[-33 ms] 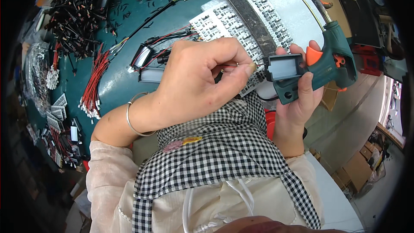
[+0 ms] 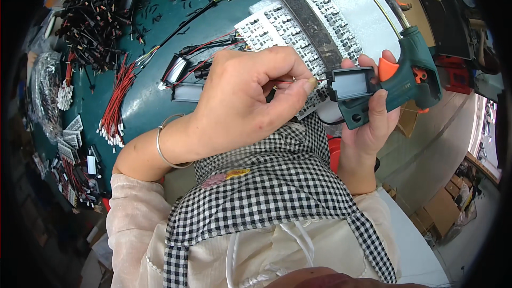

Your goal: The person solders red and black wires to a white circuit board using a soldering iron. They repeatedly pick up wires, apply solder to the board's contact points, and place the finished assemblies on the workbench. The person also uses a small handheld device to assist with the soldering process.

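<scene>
My left hand [image 2: 256,101] is closed in a pinch, a thin red wire [image 2: 282,81] running between its thumb and fingers. Its fingertips are right at the left end of a small black rectangular housing [image 2: 352,83] with a pale inner face. My right hand [image 2: 381,112] grips that housing from its right side, thumb below and fingers above. Against the right hand lies a green glue gun [image 2: 413,74] with an orange trigger; whether the hand also grips it, I cannot tell. White circuit boards [image 2: 282,26] with black components lie beyond, a dark metal bar [image 2: 306,18] across them.
Red wires with white connectors [image 2: 117,106] lie at the left of the green table [image 2: 154,74]. A heap of black cables [image 2: 98,21] fills the far left, beside a clear plastic bag [image 2: 45,88]. Another black housing [image 2: 186,93] sits behind my left wrist. Cardboard boxes [image 2: 442,210] stand at lower right.
</scene>
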A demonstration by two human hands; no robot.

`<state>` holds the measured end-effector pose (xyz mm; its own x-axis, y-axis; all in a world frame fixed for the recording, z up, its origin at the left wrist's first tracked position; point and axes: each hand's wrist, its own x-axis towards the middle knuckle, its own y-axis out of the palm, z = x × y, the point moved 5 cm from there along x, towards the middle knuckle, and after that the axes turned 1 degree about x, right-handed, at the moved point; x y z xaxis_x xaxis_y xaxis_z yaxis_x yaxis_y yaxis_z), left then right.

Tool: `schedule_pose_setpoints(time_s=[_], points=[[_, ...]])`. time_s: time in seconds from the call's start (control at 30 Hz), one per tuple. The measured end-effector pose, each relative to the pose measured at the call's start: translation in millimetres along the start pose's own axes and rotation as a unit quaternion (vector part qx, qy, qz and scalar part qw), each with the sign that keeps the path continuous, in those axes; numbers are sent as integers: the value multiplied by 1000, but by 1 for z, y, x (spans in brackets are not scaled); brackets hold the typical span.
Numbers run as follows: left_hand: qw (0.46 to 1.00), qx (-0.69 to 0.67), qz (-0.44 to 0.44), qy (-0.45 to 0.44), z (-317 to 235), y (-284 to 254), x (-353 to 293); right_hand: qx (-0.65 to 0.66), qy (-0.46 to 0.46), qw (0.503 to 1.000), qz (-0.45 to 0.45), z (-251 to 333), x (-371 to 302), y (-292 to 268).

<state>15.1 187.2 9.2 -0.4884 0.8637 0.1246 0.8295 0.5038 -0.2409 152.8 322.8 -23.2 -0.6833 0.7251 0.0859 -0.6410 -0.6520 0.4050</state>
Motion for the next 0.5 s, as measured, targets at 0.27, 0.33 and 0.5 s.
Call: schedule_pose_setpoints(time_s=[0.27, 0.33, 0.5], points=[[1000, 8, -14, 23, 1, 0, 0, 11, 12, 1000, 22, -1, 0, 2], [999, 4, -7, 31, 0, 0, -1, 10, 8, 1000, 23, -2, 0, 2], [1000, -3, 5, 21, 1, 1, 0, 7, 4, 1000, 28, -1, -1, 2]])
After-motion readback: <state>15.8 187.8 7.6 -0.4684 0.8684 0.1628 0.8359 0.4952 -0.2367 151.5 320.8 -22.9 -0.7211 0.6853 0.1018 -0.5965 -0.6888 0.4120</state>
